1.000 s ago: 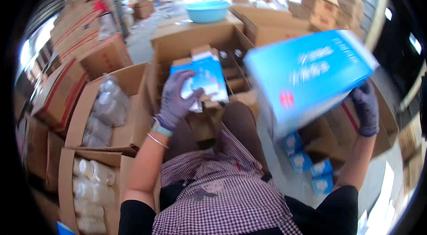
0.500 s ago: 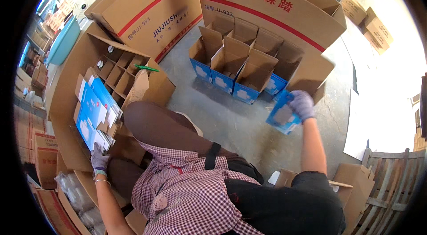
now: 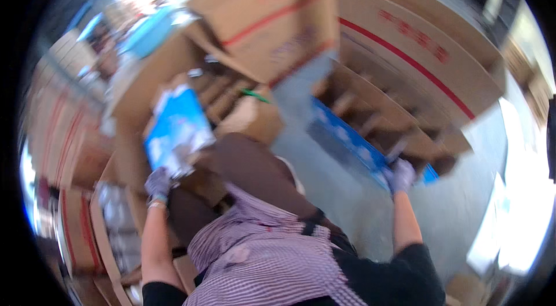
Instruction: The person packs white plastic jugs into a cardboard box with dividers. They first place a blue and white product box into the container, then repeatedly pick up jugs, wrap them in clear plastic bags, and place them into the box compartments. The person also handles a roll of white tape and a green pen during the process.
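Pushing hard, your purple-gloved right hand (image 3: 402, 176) could skew the open square blue cardboard boxes (image 3: 353, 139); purple-gloved left hand (image 3: 157, 183) by flat blue cardboard cartons (image 3: 178, 123), can't tell either's opening or hold through blur.

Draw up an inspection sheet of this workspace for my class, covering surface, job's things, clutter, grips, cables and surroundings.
Surface: grey floor; motion blur hides fine marks.
Job's things: row of blue boxes, brown inside, tops open, on the floor; blue cardboard stack at the open divided carton.
Clutter: green object at the divided carton's edge; white sheet at right.
Grips: left grip, gloved, at the stack's lower edge; right grip, gloved, at the row's near end; finger closure too blurred to tell.
Cables: nothing seen.
Surroundings: large red-striped carton behind the row; light-blue basin at upper left.
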{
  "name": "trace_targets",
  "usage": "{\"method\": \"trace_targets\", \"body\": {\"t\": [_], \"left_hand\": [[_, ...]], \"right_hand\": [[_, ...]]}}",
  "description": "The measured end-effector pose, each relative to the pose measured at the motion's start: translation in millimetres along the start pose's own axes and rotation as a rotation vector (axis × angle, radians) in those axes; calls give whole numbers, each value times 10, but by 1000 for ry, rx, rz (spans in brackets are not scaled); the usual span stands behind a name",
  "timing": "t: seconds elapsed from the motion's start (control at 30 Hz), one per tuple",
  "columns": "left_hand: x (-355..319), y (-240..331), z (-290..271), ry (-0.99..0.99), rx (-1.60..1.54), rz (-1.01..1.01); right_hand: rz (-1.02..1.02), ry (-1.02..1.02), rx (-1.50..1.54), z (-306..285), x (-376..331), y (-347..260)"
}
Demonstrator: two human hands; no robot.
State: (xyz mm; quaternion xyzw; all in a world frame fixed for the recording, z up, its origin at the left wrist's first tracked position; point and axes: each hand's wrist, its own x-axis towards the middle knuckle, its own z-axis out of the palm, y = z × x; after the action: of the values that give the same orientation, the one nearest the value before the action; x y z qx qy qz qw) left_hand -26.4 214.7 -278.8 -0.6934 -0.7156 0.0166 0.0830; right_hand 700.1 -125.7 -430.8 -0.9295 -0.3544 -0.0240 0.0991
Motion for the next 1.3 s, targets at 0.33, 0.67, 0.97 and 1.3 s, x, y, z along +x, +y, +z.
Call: {"method": "trace_targets", "body": {"t": [0.33,0.67,0.97,1.3], "left_hand": [[-1054,195,-2505,903,-369,420],[-1362,-406,-2125,341,-414,342],[-325,-9,165,-153,-351,-177],[-1101,-377,-1806,564,-947,451]], "right_hand": [[-680,284,958,-1760,-128,-2221],[-1269,-250,563,-1805,-487,-4992],[-1237,-114,-77,-678,-786,-5766],[-1255,-36,1171,-2111,-805,-5099]]}}
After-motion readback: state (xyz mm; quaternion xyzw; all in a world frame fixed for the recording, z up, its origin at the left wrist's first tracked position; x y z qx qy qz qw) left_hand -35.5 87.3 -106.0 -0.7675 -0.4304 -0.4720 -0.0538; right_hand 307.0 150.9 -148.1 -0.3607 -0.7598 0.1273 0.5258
